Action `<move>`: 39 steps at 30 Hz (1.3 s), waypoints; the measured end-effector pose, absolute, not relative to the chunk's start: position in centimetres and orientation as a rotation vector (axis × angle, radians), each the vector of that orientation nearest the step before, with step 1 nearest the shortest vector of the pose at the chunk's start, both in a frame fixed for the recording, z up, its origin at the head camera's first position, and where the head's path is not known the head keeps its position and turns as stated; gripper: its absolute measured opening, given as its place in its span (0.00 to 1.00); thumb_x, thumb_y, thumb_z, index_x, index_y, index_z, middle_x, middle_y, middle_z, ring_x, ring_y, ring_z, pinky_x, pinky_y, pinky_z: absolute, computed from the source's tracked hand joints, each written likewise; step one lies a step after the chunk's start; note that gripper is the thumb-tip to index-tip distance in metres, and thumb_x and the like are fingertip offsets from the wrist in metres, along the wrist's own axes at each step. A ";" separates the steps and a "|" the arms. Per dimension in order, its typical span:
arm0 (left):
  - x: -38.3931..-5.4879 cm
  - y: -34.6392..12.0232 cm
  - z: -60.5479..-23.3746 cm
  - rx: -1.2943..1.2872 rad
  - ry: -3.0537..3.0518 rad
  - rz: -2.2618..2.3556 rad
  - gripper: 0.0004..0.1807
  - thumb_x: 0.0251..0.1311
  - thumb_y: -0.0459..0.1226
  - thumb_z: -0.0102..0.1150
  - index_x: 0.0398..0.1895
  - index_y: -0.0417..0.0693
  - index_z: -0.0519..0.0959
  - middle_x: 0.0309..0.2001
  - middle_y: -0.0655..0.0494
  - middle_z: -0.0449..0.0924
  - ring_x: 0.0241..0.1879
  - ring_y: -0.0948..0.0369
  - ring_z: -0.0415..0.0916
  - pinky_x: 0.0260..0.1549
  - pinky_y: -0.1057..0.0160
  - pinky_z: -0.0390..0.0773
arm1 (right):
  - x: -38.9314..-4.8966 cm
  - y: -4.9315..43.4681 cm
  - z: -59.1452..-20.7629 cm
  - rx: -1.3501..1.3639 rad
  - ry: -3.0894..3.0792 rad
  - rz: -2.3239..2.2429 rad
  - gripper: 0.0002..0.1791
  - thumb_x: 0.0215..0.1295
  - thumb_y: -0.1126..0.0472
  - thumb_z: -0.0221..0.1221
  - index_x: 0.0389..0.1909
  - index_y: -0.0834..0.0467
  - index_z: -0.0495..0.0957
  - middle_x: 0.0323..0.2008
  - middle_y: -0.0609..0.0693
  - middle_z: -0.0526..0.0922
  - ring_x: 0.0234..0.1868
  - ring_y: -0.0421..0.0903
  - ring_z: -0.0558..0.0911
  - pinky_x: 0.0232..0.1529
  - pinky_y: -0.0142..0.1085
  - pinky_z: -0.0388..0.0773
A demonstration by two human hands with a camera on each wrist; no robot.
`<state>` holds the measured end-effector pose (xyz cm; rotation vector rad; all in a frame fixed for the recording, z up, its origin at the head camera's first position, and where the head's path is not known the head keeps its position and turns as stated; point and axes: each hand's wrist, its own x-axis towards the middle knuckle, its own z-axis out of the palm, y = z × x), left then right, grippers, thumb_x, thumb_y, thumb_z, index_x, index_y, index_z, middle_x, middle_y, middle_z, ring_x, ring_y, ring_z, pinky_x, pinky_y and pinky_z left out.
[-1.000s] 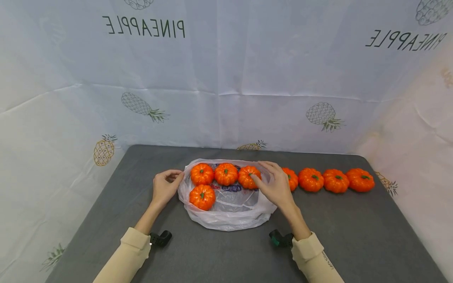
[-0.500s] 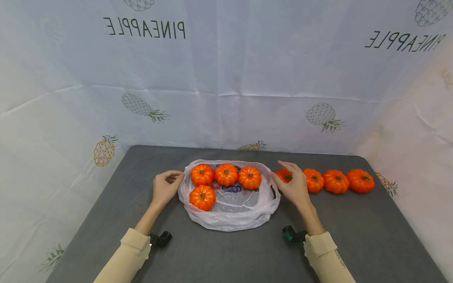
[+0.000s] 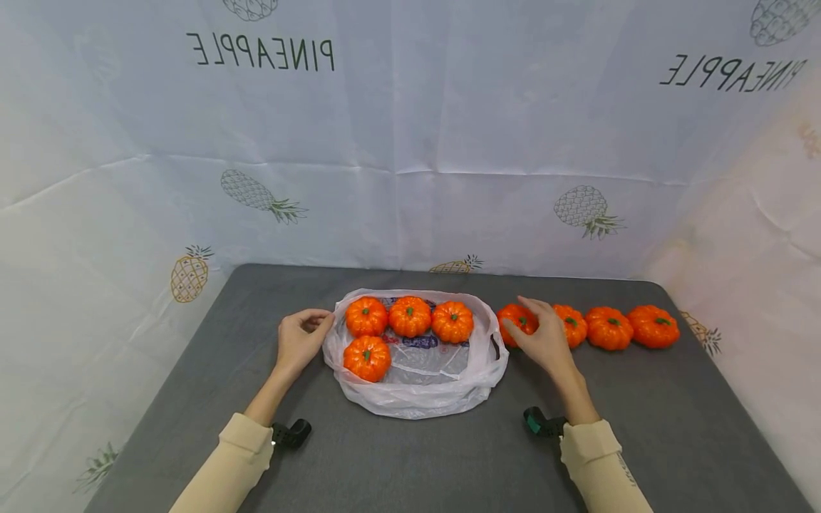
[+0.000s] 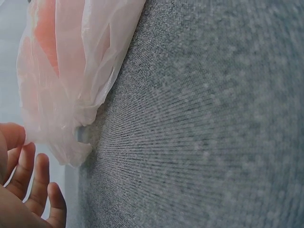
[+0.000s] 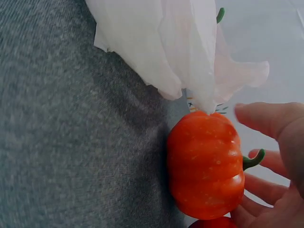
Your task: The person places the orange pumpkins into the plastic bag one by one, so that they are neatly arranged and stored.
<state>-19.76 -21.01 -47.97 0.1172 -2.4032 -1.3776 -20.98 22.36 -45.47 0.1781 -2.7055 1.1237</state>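
A white plastic bag lies on the table with its mouth spread wide, several small orange pumpkins inside it. At the bag's left rim my left hand pinches the plastic between thumb and forefinger; the left wrist view shows that gathered bag edge. My right hand is over the pumpkin just right of the bag. In the right wrist view its thumb and fingers stand spread about that pumpkin and its green stem. Whether the fingers touch it I cannot tell.
More pumpkins continue in a row to the right of my right hand. The dark grey table ends at a white cloth backdrop printed with pineapples.
My right hand has moved rightward out from over the bag to the nearest pumpkin outside it. The left hand still holds the bag's left rim.
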 end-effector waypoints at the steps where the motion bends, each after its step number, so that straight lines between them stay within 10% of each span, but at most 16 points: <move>1: -19.7 -21.0 -47.9 0.113 -2.402 -1.382 0.08 0.63 0.37 0.70 0.36 0.40 0.89 0.31 0.44 0.87 0.26 0.70 0.75 0.31 0.75 0.74 | -21.0 22.4 -45.5 0.186 -2.733 1.106 0.33 0.66 0.57 0.67 0.68 0.67 0.72 0.68 0.71 0.71 0.69 0.71 0.69 0.69 0.67 0.64; 39: -19.7 -21.1 -47.9 0.100 -2.419 -1.377 0.08 0.63 0.37 0.69 0.37 0.40 0.89 0.32 0.43 0.88 0.27 0.69 0.76 0.32 0.74 0.74 | -20.6 21.9 -45.4 0.154 -2.853 1.007 0.39 0.56 0.57 0.74 0.66 0.71 0.73 0.66 0.75 0.72 0.67 0.73 0.70 0.69 0.68 0.62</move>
